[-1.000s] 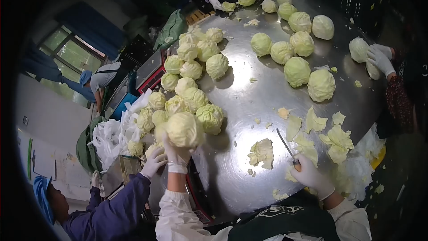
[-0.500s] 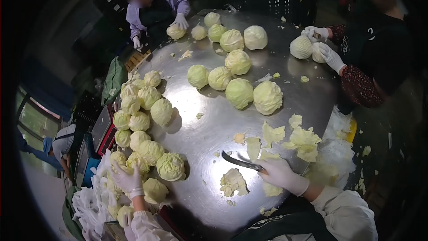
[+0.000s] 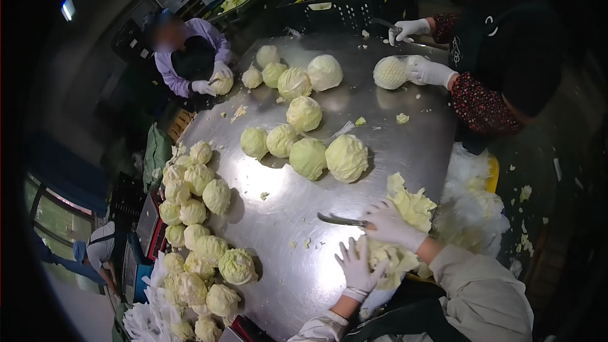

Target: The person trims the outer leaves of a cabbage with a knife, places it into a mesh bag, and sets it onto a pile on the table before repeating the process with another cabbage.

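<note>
My right hand [image 3: 394, 225], in a white glove, is closed around the handle of a knife [image 3: 342, 220]. Its dark curved blade points left over the metal table. Loose cabbage leaves [image 3: 413, 206] are bunched beside and beneath this hand at the table's near right edge. My left hand [image 3: 358, 270], also gloved, has its fingers spread and rests against the lower leaves [image 3: 387, 259], just below the knife hand. The palm side of both hands is hidden.
Several whole cabbages [image 3: 217, 196] are heaped along the table's left side. More cabbages [image 3: 308, 158] lie mid-table. A person at the right holds a knife and a netted cabbage [image 3: 391, 73]; another at the far left handles a cabbage [image 3: 221, 83]. White netting [image 3: 472, 193] hangs off the right edge.
My left hand has left the cabbage heap and come right to the leaves. Scattered leaves are now bunched at the near right edge. The right co-worker's knife hand has moved off the cabbage.
</note>
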Tool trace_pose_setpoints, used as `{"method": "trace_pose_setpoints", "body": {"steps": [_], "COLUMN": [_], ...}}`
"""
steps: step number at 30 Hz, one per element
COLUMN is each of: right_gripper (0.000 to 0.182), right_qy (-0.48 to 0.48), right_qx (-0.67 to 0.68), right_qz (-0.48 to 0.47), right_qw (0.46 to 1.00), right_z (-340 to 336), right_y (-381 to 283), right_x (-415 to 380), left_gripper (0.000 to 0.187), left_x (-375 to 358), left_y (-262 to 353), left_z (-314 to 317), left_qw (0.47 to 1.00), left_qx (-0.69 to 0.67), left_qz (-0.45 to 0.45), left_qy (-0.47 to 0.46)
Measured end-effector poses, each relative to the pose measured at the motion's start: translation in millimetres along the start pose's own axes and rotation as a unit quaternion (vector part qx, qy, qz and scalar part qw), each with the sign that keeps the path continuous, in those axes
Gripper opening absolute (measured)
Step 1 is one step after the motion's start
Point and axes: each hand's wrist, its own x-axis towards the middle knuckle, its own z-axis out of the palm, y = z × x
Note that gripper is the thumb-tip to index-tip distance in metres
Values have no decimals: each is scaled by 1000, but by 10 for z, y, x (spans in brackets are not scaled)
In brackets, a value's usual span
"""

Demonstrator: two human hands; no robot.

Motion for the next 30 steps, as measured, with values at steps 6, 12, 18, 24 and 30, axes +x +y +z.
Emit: {"method": "trace_pose_setpoints", "body": {"steps": [6, 12, 18, 24, 30], "right_gripper": [24, 31, 47, 60, 63], "right_qy": [160, 225, 194, -8, -197], "right_qx": [70, 130, 243, 302, 275], "right_qz": [132, 236, 284, 207, 43], "right_qw": [976, 936, 907, 931, 940], "right_z": [-824, -1157, -826, -772, -329], "right_y": [916, 549, 214, -343, -897], "right_x": [-1053, -1565, -1771, -1628, -1469], "left_gripper": [85, 116, 104, 65, 59], "left_x": [987, 2642, 2339, 399, -1218], "left_y": [356, 306, -11, -286, -305], "left_z": [-38, -742, -421, -610, -647], "left_qw": [773, 981, 980, 695, 589], "left_qx": [-634, 39, -108, -681, -712], "left_qz": [19, 152, 91, -231, -368], "left_qy": [-6, 112, 142, 15, 104]}}
